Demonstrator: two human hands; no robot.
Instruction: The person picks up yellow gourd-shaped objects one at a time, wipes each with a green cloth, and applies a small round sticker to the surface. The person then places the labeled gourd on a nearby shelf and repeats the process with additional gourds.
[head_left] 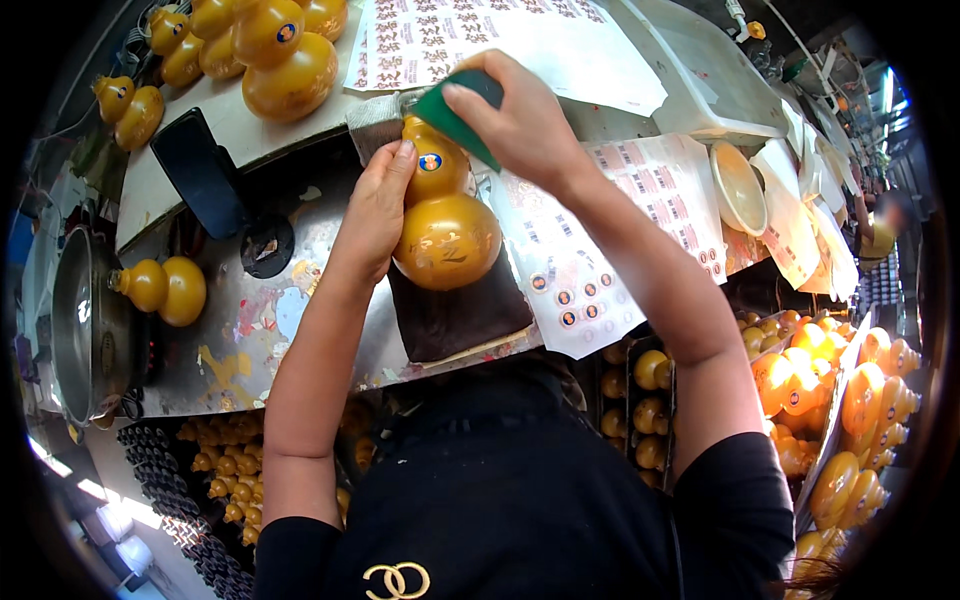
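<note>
A glossy amber gourd-shaped bottle lies on a dark cloth-like pad, its narrow end away from me. A small round sticker sits on its upper bulb, and faint markings show on the lower one. My left hand is closed on its left side, thumb beside the sticker. My right hand grips a flat dark-green pad, held at the bottle's neck and partly covering it. Beside the bottle, a sticker sheet carries several round labels.
More gourd bottles stand at the far left, and one lies near a metal pan. A phone leans on a stand. Beyond are a printed sheet, a plastic tub and a bowl. Gourd crates flank me below.
</note>
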